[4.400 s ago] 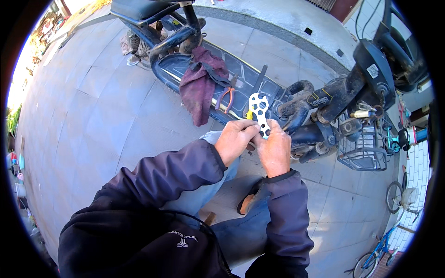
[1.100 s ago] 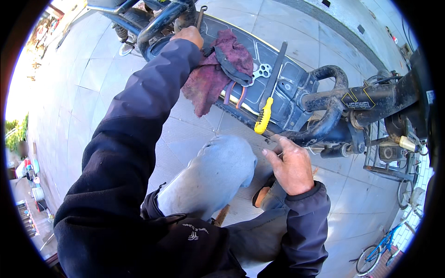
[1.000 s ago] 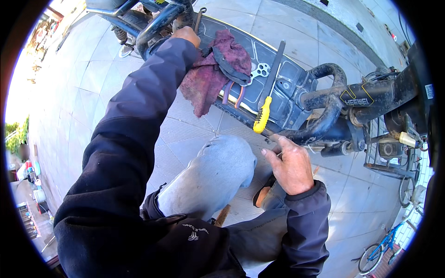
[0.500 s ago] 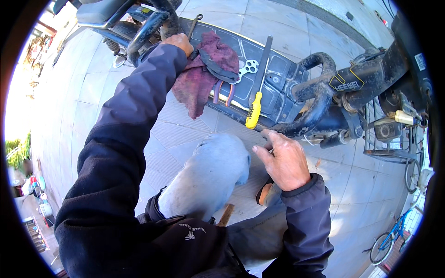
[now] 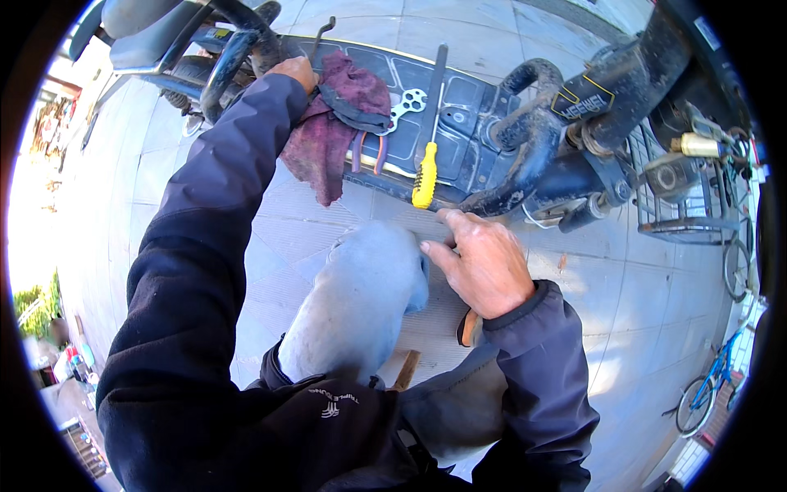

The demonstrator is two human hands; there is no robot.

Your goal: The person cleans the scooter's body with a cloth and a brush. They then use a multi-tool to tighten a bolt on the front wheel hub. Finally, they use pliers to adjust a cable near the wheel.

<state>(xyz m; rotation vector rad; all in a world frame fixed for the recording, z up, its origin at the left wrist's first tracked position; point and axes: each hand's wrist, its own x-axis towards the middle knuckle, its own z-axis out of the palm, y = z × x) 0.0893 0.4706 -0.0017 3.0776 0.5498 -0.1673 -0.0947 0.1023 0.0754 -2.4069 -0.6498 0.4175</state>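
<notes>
My left hand [image 5: 295,74] is closed at the left end of the black footboard [image 5: 393,67], beside the frame tubes. From its fingers rises a dark metal wrench [image 5: 323,39], its bent end pointing up; the grip itself is partly hidden. A stained maroon rag [image 5: 324,148] lies beside that hand and hangs over the near edge. My right hand [image 5: 485,261] is empty, thumb apart from the fingers, just below the footboard's near edge. Nearest to it is a yellow-handled screwdriver [image 5: 425,176]. Between rag and screwdriver lie a flat multi-hole spanner [image 5: 408,105] and pliers [image 5: 381,152] with red-and-blue handles, partly under the rag.
Bent black tubes [image 5: 533,156] of the vehicle frame rise right of the footboard. My grey-clad knee [image 5: 357,287] is between my arms, above the tiled floor [image 5: 607,287]. A wire basket [image 5: 680,197] and a blue bicycle [image 5: 707,389] stand at the right.
The view has shifted, so the footboard and tools appear further left. The wrench at my left hand has turned, its end now seen edge-on. My right hand stays near the footboard's edge.
</notes>
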